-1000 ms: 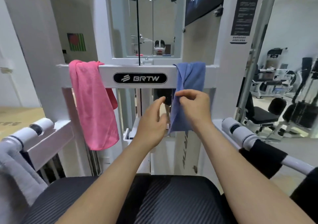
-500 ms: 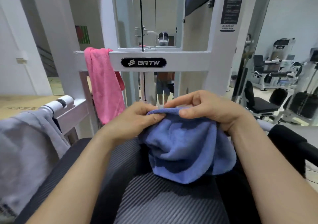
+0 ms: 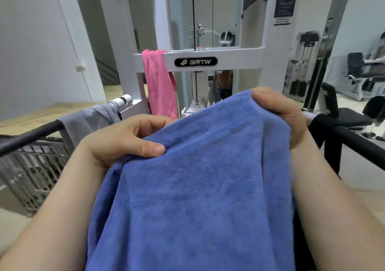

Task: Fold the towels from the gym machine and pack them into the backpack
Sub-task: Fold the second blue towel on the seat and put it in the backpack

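Pinching blue towel [image 3: 204,177] top edge in left hand [image 3: 125,143] and right hand [image 3: 279,112]; now off crossbar [image 3: 239,57] at 12 o'clock, spread out. Can start folding; pink towel [image 3: 159,87] next.

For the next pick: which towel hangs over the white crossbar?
The pink towel, draped over the crossbar; left hand and right hand hold the blue towel.

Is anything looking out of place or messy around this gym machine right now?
Nothing looks spilled or damaged. The pink towel hangs bunched over the left end of the white crossbar, and a grey cloth is slung over the black bar at left. The left hand and right hand grip the blue towel.
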A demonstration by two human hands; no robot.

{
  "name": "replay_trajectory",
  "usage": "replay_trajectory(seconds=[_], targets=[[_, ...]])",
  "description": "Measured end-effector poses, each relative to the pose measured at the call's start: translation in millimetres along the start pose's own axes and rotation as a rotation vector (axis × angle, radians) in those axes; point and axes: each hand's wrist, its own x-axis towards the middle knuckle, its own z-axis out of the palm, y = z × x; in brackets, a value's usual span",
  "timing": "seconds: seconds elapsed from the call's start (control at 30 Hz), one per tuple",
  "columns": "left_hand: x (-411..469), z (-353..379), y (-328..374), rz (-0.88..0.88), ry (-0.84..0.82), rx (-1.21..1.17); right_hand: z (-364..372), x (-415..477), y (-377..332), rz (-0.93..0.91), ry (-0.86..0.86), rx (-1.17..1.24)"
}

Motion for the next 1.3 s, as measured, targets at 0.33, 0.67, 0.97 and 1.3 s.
replay_trajectory(seconds=[0.33,0.67,0.97,1.3], targets=[[-16,-93,-124,-0.485,0.636,0.776,-80,36,102,0.707,0.364,-1.338],[-8,-170,-145,-0.477,0.598,0.475,-117,79,160,0.677,0.529,-1.883],[46,-233,-164,-0.357,0.886,0.937,-153,109,170,0.791,0.725,-2.171],[80,-255,-177,-0.314,0.935,1.316,-150,127,192,0.594,0.649,-2.171]])
